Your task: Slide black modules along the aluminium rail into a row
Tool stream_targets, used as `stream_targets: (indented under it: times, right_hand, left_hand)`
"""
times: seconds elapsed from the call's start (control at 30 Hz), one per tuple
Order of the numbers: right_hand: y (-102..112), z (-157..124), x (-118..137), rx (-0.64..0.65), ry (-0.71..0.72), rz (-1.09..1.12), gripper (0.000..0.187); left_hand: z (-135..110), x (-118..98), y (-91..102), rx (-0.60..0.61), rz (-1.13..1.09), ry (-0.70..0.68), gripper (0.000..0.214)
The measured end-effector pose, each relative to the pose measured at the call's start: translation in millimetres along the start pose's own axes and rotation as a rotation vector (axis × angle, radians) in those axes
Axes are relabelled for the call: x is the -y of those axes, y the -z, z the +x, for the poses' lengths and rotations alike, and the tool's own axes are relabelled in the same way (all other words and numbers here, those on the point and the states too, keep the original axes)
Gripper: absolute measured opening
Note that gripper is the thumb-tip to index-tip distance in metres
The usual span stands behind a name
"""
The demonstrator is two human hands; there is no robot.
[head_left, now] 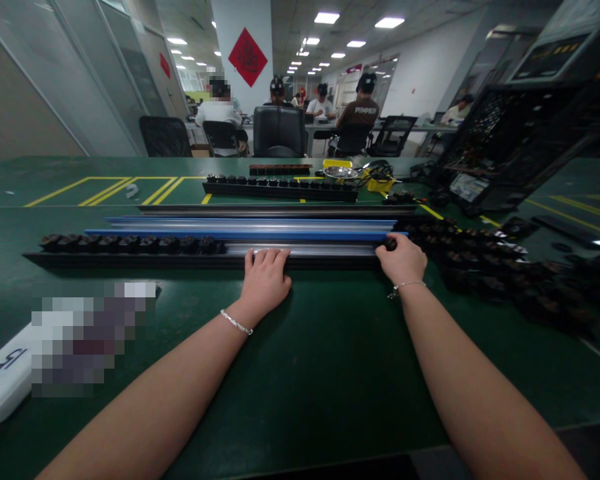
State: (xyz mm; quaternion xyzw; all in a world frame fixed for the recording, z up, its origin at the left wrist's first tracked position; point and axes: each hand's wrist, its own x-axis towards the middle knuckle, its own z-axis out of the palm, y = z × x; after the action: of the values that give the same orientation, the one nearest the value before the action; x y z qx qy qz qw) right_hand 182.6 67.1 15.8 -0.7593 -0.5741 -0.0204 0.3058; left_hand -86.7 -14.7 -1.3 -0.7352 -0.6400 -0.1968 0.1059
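In the head view, the left hand [266,277] lay over the front edge of a long black rail [335,260], its fingers slightly apart on the shiny channel; whether they were clamped on the rail could not be told. The right hand [405,261] had its thumb and index finger closed on a small black part [391,245] at the rail's right end; it was unclear whether that part sat in the channel. A row of black pieces [130,245] filled the rail's left portion, and the stretch between them and the right hand showed bare metal. The rail lay crosswise on the green tabletop [330,373], with blue strips [260,234] just behind it and another loaded rail [280,192] farther back. A dark heap of similar parts [500,267] spread to the right, near a tilted, open black case [510,133]. A white object [5,367], partly pixelated, lay at the left, well apart from the hands.
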Motion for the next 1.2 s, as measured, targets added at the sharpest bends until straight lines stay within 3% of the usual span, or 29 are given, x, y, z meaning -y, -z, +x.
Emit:
stream_targets:
  times: [1.2]
  right_hand:
    - [-6.2, 9.0, -15.7, -0.082, 0.0, 0.093, 0.034]
  left_hand:
    - [0.2, 0.6, -0.5, 0.001, -0.004, -0.002, 0.05]
